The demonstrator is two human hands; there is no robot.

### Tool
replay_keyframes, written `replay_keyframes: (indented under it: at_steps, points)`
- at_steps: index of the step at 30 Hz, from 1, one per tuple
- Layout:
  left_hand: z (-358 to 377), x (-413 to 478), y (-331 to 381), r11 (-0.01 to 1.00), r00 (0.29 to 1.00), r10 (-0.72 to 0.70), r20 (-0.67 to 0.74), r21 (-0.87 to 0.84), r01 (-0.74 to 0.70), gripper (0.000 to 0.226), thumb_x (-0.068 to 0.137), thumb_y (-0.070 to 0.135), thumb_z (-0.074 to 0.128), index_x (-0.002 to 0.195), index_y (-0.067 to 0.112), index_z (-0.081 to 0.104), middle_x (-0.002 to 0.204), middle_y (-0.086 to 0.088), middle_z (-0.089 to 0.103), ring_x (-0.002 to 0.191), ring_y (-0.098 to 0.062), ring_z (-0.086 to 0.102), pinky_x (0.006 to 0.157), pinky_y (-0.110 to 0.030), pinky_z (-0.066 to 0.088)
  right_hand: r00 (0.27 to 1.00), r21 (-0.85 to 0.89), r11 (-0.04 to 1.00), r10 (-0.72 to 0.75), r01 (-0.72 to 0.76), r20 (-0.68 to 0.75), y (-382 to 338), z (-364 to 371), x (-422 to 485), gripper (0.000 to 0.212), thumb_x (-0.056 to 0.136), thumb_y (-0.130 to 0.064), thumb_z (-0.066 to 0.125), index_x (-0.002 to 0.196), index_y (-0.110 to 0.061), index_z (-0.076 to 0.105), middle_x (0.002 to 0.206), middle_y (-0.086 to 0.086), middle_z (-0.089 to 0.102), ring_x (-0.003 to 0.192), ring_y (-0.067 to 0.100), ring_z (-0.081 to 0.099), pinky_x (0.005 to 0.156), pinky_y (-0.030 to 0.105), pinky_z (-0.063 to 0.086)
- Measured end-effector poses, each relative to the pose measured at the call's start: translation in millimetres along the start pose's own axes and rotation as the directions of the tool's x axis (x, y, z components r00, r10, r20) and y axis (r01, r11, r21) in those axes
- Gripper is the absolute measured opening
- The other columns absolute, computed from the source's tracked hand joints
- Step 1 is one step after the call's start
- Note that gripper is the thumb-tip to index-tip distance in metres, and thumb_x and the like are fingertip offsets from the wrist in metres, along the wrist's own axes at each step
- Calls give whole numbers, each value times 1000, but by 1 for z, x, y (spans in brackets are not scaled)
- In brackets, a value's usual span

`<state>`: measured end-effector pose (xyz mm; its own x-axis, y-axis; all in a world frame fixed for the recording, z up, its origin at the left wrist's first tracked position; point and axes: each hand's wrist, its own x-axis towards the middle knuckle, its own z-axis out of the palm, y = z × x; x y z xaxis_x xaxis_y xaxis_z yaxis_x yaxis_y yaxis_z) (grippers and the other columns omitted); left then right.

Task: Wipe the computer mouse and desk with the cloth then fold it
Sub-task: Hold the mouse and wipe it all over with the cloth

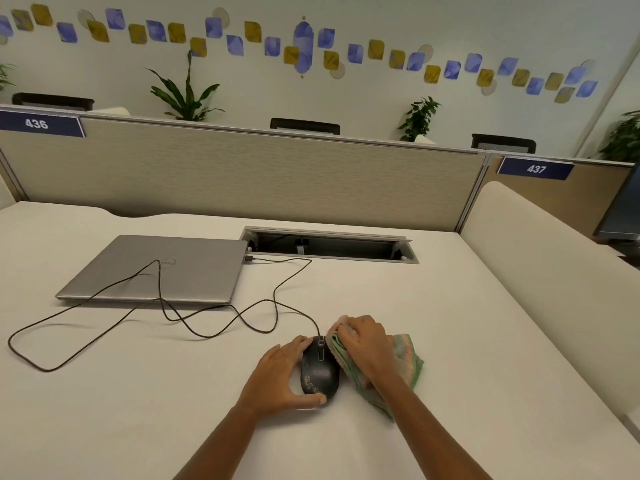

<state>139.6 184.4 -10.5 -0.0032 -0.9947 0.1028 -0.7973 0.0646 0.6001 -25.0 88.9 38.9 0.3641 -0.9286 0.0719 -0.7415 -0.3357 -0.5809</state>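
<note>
The right hand (363, 344) presses flat on the cloth (405, 362), touching the mouse (320, 370) on its left. The left hand (277, 375) cups the mouse, which points away.

mouse (319, 370): black, wired, upright on the white desk (138, 393)
cloth (407, 358): green-pink, bunched, touching the mouse's right side
</note>
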Motion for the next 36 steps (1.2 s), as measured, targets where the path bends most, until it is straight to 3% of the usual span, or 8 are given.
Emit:
replay_keyframes:
  at_steps: [6, 14, 18, 21, 25, 28, 33, 36]
  points:
    - [-2, 0, 5, 998, 999, 7, -34, -65, -9, 86, 56, 65, 70, 131, 41, 33, 121, 28, 46, 100, 11, 43, 98, -19, 31, 988, -78, 987, -138, 143, 62, -12, 13, -5, 28, 89, -43, 45, 108, -29, 59, 116, 0, 57, 108, 22, 49, 94, 43, 39]
    - [0, -2, 1, 997, 999, -31, -34, -78, 28, 99, 55, 64, 72, 138, 28, 31, 132, 26, 34, 115, 6, 38, 110, -20, 22, 922, 12, 930, -367, 368, 124, 11, 4, -46, 48, 67, -55, 46, 106, -33, 64, 131, -7, 47, 120, 13, 41, 100, 37, 30]
    - [0, -3, 3, 995, 998, -49, -44, -92, 45, 98, 55, 70, 67, 136, 29, 31, 132, 26, 35, 120, 2, 37, 109, -18, 20, 931, -28, 942, -327, 335, 162, 22, -3, -47, 44, 70, -51, 51, 108, -32, 63, 133, -8, 45, 122, 12, 40, 101, 36, 30]
    - [0, -3, 1, 994, 998, -68, -17, -86, 66, 103, 55, 69, 69, 139, 27, 27, 142, 20, 32, 130, -3, 32, 114, -22, 11, 963, -35, 968, -241, 247, 117, 23, -3, -38, 51, 71, -57, 42, 112, -33, 60, 127, -10, 50, 113, 13, 45, 95, 34, 33]
    - [1, -2, 0, 993, 996, -89, -13, -78, 88, 107, 50, 74, 62, 140, 28, 27, 146, 16, 32, 133, -6, 31, 116, -23, 11, 990, -49, 991, -117, 121, 79, 15, 4, -9, 29, 88, -43, 48, 112, -32, 60, 118, -3, 56, 106, 19, 49, 90, 36, 37]
    - [0, -2, 2, 994, 996, -89, -9, -72, 88, 109, 48, 77, 59, 140, 28, 27, 144, 18, 33, 131, -4, 32, 113, -20, 12, 995, -25, 998, -58, 61, 79, 2, 10, 13, 32, 89, -45, 41, 108, -30, 61, 113, 3, 59, 106, 22, 51, 92, 42, 40]
    - [-3, -1, 6, 994, 996, -75, -40, -77, 71, 102, 51, 69, 66, 137, 26, 32, 121, 19, 47, 109, -5, 44, 105, -27, 33, 976, -33, 986, -156, 163, 149, -26, 21, 15, 37, 81, -47, 44, 104, -26, 64, 113, 2, 62, 106, 24, 54, 92, 43, 42]
    - [-2, -1, 4, 996, 997, -66, -34, -70, 63, 102, 53, 67, 68, 138, 23, 31, 122, 15, 50, 112, -8, 46, 105, -25, 32, 958, -65, 963, -250, 261, 142, -23, 19, -1, 50, 73, -53, 37, 107, -26, 62, 118, -2, 57, 109, 20, 50, 94, 39, 38]
